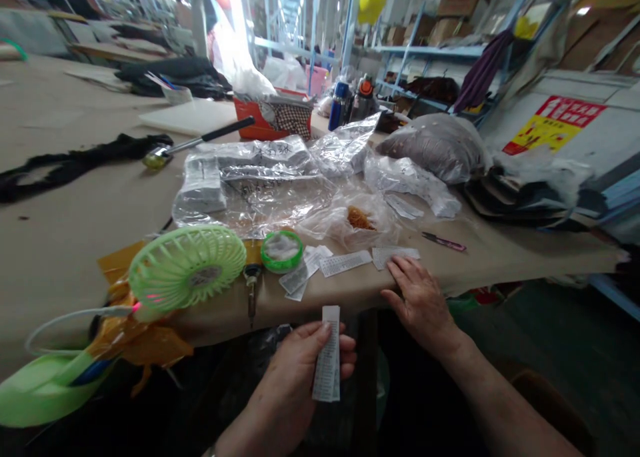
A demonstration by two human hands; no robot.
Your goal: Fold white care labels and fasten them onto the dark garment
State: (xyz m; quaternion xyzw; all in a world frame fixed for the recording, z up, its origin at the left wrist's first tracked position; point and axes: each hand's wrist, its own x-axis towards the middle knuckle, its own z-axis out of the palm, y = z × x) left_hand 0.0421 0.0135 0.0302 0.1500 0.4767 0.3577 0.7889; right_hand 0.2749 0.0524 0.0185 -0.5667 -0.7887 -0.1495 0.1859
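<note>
A small stack of printed labels (328, 363) is pinched between the thumb and fingers of my left hand (300, 360), just in front of the table edge. My right hand (420, 300) lies on the table with its fingers stretched out. Its fingertips touch the near edge of a white printed label (387, 255). Left of that label lies another printed strip (346, 263), and beyond it a few overlapping labels (306, 271). Behind them is a clear plastic bag (330, 223) with a small heap of brown bits (359, 218).
A green fan (187, 268) is fixed at the table edge on the left, beside a round green tin (281, 250) and a screwdriver-like tool (251, 290). Thread snips (444, 241) lie to the right. Plastic-wrapped bundles (260, 170), a hammer (200, 140) and bottles (340, 105) stand farther back.
</note>
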